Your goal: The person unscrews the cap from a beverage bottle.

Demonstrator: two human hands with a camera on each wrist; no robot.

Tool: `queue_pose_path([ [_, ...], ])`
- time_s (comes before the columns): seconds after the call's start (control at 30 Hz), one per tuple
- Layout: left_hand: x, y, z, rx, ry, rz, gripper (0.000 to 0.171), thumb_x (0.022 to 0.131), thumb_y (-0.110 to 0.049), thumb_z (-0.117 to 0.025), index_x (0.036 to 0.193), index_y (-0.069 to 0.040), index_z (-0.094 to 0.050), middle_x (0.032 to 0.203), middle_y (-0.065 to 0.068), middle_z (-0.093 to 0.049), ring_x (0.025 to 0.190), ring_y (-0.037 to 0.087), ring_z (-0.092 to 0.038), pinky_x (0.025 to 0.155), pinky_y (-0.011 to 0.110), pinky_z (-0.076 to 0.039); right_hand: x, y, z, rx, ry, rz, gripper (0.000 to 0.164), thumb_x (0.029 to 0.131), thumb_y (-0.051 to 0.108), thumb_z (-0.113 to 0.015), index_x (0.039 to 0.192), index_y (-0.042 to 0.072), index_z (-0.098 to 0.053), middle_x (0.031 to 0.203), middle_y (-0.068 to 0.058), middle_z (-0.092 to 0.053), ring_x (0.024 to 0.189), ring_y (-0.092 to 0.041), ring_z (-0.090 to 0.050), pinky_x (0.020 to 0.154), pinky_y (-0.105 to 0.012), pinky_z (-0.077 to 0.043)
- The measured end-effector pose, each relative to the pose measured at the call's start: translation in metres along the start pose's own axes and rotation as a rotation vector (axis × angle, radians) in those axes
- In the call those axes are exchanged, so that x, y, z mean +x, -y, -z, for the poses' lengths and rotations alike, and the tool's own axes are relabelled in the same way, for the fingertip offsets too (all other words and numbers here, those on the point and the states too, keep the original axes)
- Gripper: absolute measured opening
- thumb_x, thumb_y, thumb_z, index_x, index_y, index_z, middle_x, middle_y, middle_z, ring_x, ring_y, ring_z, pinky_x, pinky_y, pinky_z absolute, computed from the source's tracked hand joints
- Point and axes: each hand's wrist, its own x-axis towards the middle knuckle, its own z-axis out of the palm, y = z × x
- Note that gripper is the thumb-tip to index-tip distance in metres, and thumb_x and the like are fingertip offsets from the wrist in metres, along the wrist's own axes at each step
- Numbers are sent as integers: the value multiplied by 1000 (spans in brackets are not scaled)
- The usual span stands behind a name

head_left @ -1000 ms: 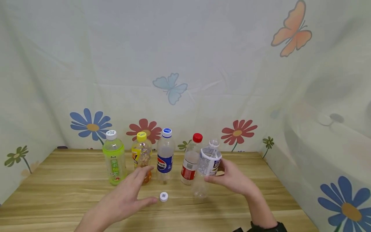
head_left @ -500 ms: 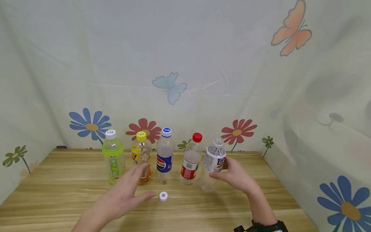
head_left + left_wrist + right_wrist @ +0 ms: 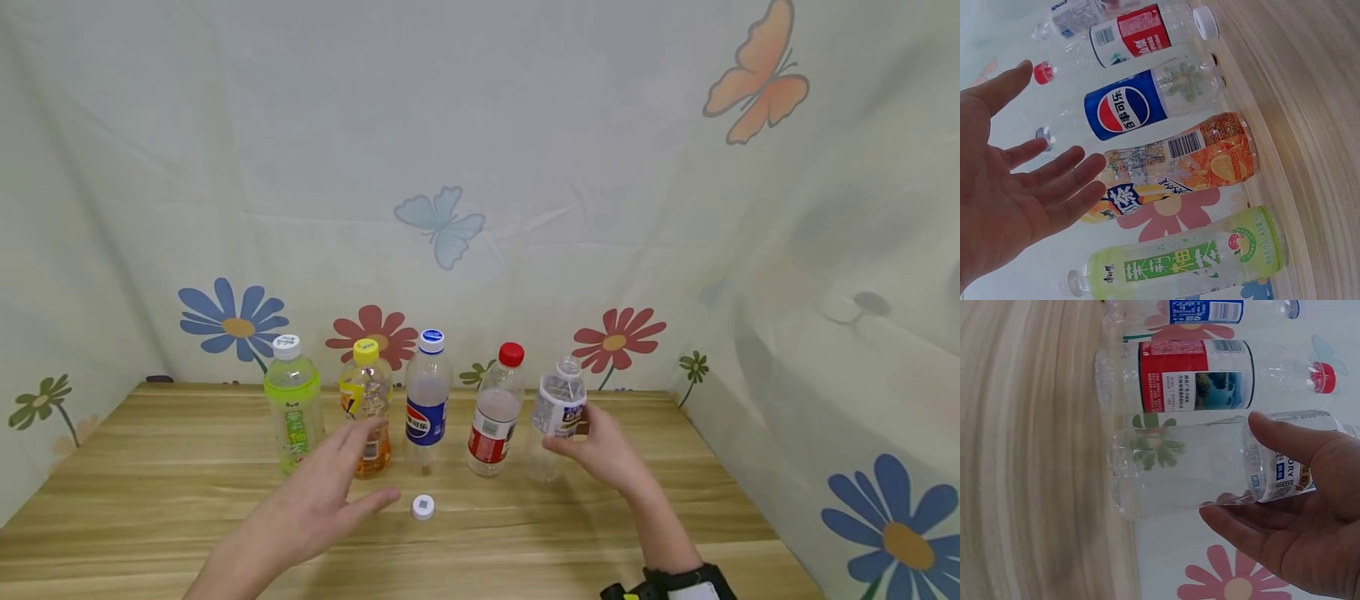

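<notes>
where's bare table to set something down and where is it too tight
Bare table: left of the green bottle; right of the right hand, which holds the uncapped bottle; and between the white cap and right forearm. Crowded: among the green bottle, yellow-capped bottle and blue-capped bottle, with the left hand in front.

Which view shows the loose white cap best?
The head view: it shows the cap whole from above, printed mark visible, on the table near the left hand. The left wrist view shows it only from the side, near the top edge. The right wrist view doesn't show it.
</notes>
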Motion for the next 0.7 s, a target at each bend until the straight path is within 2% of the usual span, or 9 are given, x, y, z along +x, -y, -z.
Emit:
queue_pose_path([
  [0.17,0,0,0,6,-20,-14,80,87,-63,-62,146,-14,-39,140,2,-45,125,22,-49,99,42,-43,5,-8,-4,15,-18,29,59,86,21,-79,134,3,-51,121,-11,-59,110,-29,-58,82,-33,-52],
  [0.47,1,1,0,19,-45,-38,80,88,-65,-58,147,-15,-38,140,1,-44,125,22,-49,99,42,-43,10,-15,-14,34,-25,19,60,85,17,-79,136,8,-50,122,-7,-59,111,-28,-58,83,-33,-52],
  [0.7,1,0,2,19,-34,-9,80,87,-62,-62,147,-15,-38,140,2,-44,125,23,-49,98,42,-44,14,-17,-17,30,-23,11,61,87,24,-78,138,9,-48,123,-7,-58,114,-29,-56,84,-35,-52],
])
